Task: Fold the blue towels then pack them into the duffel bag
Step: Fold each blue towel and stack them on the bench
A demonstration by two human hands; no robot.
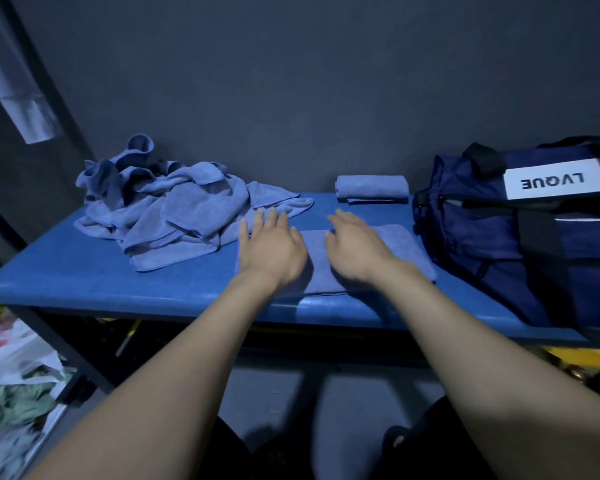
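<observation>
Head view: left hand [271, 247] and right hand [355, 249], fingers spread, press flat on a blue towel [400, 247] on the bench [66, 271]. Duffel bag [520, 237] stands right; contents not visible.

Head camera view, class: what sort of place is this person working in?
Probably a storage or back room, though that is uncertain. A blue padded bench stands against a bare dark wall, with bags and cloths piled on the floor and a navy duffel bag beside the towels.
</observation>
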